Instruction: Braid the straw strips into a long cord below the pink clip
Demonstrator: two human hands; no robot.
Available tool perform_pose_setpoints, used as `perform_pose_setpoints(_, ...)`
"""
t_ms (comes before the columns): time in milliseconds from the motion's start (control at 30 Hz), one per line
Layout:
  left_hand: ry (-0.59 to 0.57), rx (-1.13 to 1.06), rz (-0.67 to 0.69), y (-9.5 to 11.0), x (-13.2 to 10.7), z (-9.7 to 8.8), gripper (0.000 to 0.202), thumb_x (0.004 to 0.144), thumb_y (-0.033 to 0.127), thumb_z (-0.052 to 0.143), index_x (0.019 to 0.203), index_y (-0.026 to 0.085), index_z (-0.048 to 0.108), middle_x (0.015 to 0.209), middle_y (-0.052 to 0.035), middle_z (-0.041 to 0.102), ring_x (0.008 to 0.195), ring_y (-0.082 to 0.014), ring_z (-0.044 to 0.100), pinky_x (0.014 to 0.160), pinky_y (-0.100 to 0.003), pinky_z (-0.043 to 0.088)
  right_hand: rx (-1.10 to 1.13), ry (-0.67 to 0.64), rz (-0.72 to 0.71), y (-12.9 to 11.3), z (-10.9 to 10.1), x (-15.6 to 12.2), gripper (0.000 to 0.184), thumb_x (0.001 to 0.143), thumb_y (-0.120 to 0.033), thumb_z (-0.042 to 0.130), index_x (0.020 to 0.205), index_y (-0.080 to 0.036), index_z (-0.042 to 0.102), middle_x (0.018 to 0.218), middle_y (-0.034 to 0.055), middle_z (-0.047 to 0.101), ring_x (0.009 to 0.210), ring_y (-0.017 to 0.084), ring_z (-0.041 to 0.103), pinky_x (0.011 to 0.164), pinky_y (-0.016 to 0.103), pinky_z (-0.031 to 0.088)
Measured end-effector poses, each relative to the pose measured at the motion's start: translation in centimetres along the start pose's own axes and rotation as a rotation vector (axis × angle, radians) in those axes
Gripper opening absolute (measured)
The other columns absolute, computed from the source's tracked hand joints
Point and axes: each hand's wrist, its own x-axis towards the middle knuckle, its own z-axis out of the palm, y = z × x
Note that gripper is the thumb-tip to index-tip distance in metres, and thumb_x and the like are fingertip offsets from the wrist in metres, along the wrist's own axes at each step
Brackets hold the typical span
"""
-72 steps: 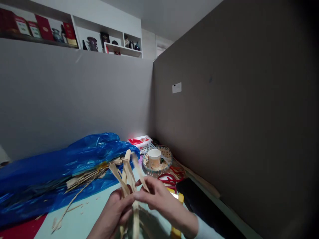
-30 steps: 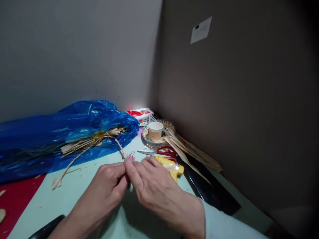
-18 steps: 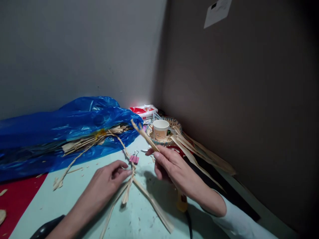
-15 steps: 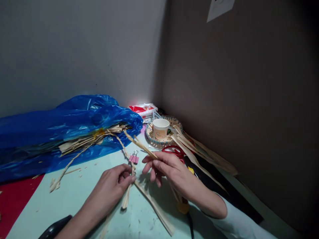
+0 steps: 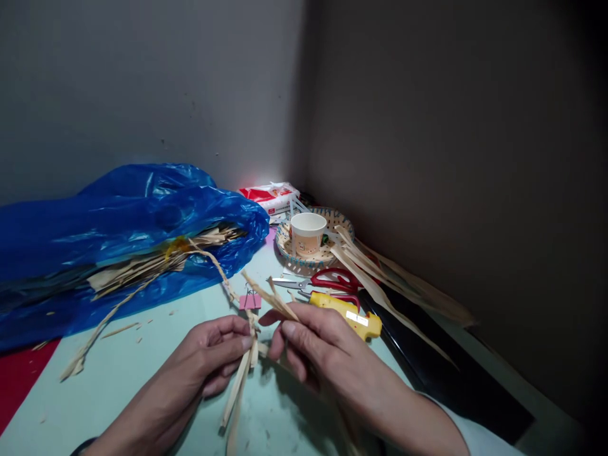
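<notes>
A braided cord of pale dried strips (image 5: 216,266) runs from the bundle at the left to my hands, with a pink binder clip (image 5: 249,301) clamped on it. Just below the clip, my left hand (image 5: 213,354) pinches the braid between thumb and fingers. Loose strip ends (image 5: 236,392) hang down beneath that pinch. My right hand (image 5: 323,345) is closed on another dried strip (image 5: 278,301), whose split tip points up and left past the fingers. The fingertips of both hands are close together, and the right hand covers part of the strips.
At the left lies a blue plastic bag (image 5: 137,190) with a bundle of dried strips (image 5: 137,266). Red-handled scissors (image 5: 332,278) and a yellow glue gun (image 5: 349,313) lie behind my right hand. Farther back, a paper cup (image 5: 308,234) stands in a woven tray (image 5: 344,221) beside a wipes packet (image 5: 273,197).
My right hand has moved in closer to the braid with its strip. The glue gun and scissors show more fully. The camera view has shifted slightly.
</notes>
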Motion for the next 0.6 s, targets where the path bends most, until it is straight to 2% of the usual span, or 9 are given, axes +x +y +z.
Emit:
perform_pose_setpoints(100, -0.010, -0.019, -0.061, -0.3, 0.1, 0.2, 0.016, 0.073, 0.030, 0.073, 0.081, 0.019, 0.065, 0.058, 0.0063, 0.053, 0.045, -0.0063, 0.037, 0.042, -0.017, 0.022, -0.104, 0.051, 0.024, 0.2, 0.3, 0.1, 0.023, 0.100, -0.032, 0.042, 0.086, -0.020, 0.056, 0.078, -0.0003, 0.058, 0.068, 0.012, 0.049, 0.062, 0.025, 0.038)
perform_pose_setpoints(233, 0.021, 0.046, -0.009, -0.7, 0.6, 0.3, 0.016, 0.069, 0.029, 0.075, 0.073, 0.020, 0.062, 0.053, 0.0066, 0.049, 0.055, -0.0134, 0.052, 0.052, -0.022, 0.039, -0.235, -0.009, -0.002, -0.2, 0.5, 0.0, 0.036, 0.102, -0.040, 0.036, 0.075, -0.020, 0.051, 0.071, -0.0007, 0.055, 0.069, 0.014, 0.050, 0.067, 0.027, 0.039)
perform_pose_setpoints(333, 0.026, 0.132, 0.056, -0.9, 0.9, 0.4, 0.018, 0.067, 0.027, 0.075, 0.067, 0.020, 0.058, 0.054, 0.0065, 0.049, 0.058, -0.0146, 0.052, 0.056, -0.024, 0.040, -0.237, -0.045, 0.036, -0.1, 0.7, 0.1, 0.044, 0.103, -0.038, 0.031, 0.071, -0.019, 0.054, 0.066, -0.0017, 0.055, 0.068, 0.013, 0.050, 0.068, 0.027, 0.038)
perform_pose_setpoints(400, 0.051, 0.194, 0.096, -1.0, 0.9, 0.4, 0.017, 0.068, 0.026, 0.073, 0.066, 0.020, 0.057, 0.057, 0.0057, 0.051, 0.058, -0.0138, 0.050, 0.056, -0.023, 0.038, -0.240, -0.037, 0.064, 0.3, 1.0, 0.0, 0.040, 0.103, -0.033, 0.033, 0.074, -0.020, 0.057, 0.070, -0.0019, 0.058, 0.072, 0.013, 0.054, 0.071, 0.027, 0.038)
perform_pose_setpoints(467, 0.081, 0.238, 0.130, -1.1, 0.8, 0.5, 0.016, 0.072, 0.028, 0.071, 0.066, 0.020, 0.057, 0.062, 0.0046, 0.053, 0.061, -0.0135, 0.047, 0.057, -0.023, 0.037, -0.270, 0.032, 0.043, 0.8, 1.3, -0.1, 0.030, 0.102, -0.030, 0.037, 0.082, -0.021, 0.058, 0.082, -0.0011, 0.063, 0.084, 0.015, 0.057, 0.077, 0.029, 0.039)
perform_pose_setpoints(533, 0.093, 0.247, 0.128, -1.1, 0.6, 0.5, 0.016, 0.073, 0.030, 0.069, 0.068, 0.020, 0.057, 0.065, 0.0039, 0.055, 0.064, -0.0139, 0.047, 0.059, -0.023, 0.037, -0.335, 0.111, 0.020, 1.2, 1.7, -0.2, 0.020, 0.100, -0.032, 0.041, 0.093, -0.023, 0.057, 0.099, 0.0013, 0.064, 0.098, 0.019, 0.057, 0.083, 0.032, 0.039)
perform_pose_setpoints(600, 0.083, 0.216, 0.095, -1.0, 0.6, 0.6, 0.018, 0.071, 0.031, 0.072, 0.070, 0.020, 0.057, 0.068, 0.0038, 0.056, 0.065, -0.0142, 0.048, 0.060, -0.023, 0.038, -0.410, 0.153, 0.035, 1.4, 1.9, -0.2, 0.018, 0.098, -0.039, 0.046, 0.100, -0.024, 0.056, 0.106, 0.0046, 0.063, 0.101, 0.022, 0.056, 0.081, 0.034, 0.039)
